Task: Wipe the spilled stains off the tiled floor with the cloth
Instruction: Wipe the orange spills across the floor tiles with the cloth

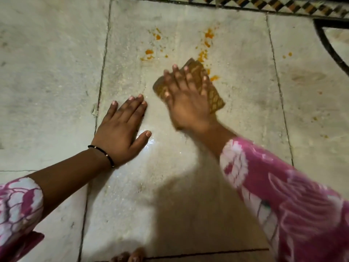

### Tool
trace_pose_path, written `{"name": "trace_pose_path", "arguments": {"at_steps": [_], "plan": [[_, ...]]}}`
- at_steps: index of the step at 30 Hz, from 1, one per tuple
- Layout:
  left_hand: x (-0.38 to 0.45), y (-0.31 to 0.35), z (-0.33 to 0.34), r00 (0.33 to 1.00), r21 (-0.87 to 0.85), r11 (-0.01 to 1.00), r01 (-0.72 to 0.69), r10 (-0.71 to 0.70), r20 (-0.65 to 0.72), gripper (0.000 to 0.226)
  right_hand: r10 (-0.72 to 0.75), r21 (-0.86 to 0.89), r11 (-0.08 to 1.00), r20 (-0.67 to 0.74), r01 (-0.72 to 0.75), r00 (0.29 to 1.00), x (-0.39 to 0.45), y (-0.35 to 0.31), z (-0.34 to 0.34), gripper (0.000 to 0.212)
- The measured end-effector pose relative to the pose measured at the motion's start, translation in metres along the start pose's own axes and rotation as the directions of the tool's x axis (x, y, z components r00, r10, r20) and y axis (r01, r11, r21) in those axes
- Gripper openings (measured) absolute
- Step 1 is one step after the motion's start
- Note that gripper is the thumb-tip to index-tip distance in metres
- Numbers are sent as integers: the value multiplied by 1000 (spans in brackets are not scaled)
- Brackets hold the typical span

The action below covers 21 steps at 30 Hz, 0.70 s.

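Observation:
A folded brown-yellow patterned cloth (211, 93) lies flat on the pale tiled floor (179, 167). My right hand (187, 99) presses down on it with spread, straight fingers; the hand is blurred. Orange stains (207, 35) spatter the tile just beyond the cloth, with another patch (149, 52) to the left and small drops (287, 55) on the tile to the right. An orange smear (214, 78) sits right beside the cloth. My left hand (122, 129) lies flat on the floor to the left of the cloth, fingers straight, a black bracelet on the wrist.
A patterned mosaic border (283, 5) runs along the far edge. A black curved inlay line (328, 46) marks the tile at the upper right. Toes (130, 257) show at the bottom edge. A wet sheen (151, 144) lies by my left thumb.

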<state>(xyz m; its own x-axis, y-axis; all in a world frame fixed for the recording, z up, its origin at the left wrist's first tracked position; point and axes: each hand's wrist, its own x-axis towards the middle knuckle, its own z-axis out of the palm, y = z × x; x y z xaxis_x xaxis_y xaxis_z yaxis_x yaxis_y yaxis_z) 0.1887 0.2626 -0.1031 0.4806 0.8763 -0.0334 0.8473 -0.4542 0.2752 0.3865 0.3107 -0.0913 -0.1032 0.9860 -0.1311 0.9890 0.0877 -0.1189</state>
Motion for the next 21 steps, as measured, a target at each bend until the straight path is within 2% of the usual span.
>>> {"name": "trace_pose_path", "arguments": {"at_steps": [2, 4, 7, 9, 11, 13, 15, 17, 19, 21], "plan": [[0, -1, 0, 1000, 1, 1000, -9, 9, 2, 72, 113, 45, 993, -4, -113, 994, 28, 38, -10, 53], [0, -2, -1, 1000, -3, 1000, -9, 9, -2, 72, 231, 51, 972, -22, -230, 973, 21, 80, -13, 53], [0, 1, 0, 1000, -1, 1000, 2, -2, -6, 72, 377, 42, 926, -35, -375, 926, -41, 113, -13, 62], [1, 3, 0, 1000, 0, 1000, 11, -11, -9, 72, 431, 57, 901, 17, -431, 902, -89, 96, -8, 63], [0, 4, 0, 1000, 1, 1000, 16, -16, -5, 72, 411, 17, 911, 34, -412, 911, -125, 53, -1, 63], [1, 4, 0, 1000, 5, 1000, 13, -12, -7, 72, 285, -34, 958, -24, -285, 958, -134, 6, 8, 62], [0, 3, 1, 1000, 12, 1000, 4, -4, -4, 72, 117, 13, 993, -47, -117, 992, -109, -23, 12, 58], [0, 0, 2, 1000, 16, 1000, 0, 0, -4, 71, -10, -6, 1000, -19, 9, 1000, -63, -21, 9, 56], [0, -2, 2, 1000, 21, 1000, -9, 9, 4, 72, 0, -6, 1000, -12, 0, 1000, -15, 7, 2, 55], [0, -3, 2, 1000, 17, 1000, -11, 11, 8, 72, 145, 27, 989, -27, -144, 989, 12, 54, -5, 54]]}}
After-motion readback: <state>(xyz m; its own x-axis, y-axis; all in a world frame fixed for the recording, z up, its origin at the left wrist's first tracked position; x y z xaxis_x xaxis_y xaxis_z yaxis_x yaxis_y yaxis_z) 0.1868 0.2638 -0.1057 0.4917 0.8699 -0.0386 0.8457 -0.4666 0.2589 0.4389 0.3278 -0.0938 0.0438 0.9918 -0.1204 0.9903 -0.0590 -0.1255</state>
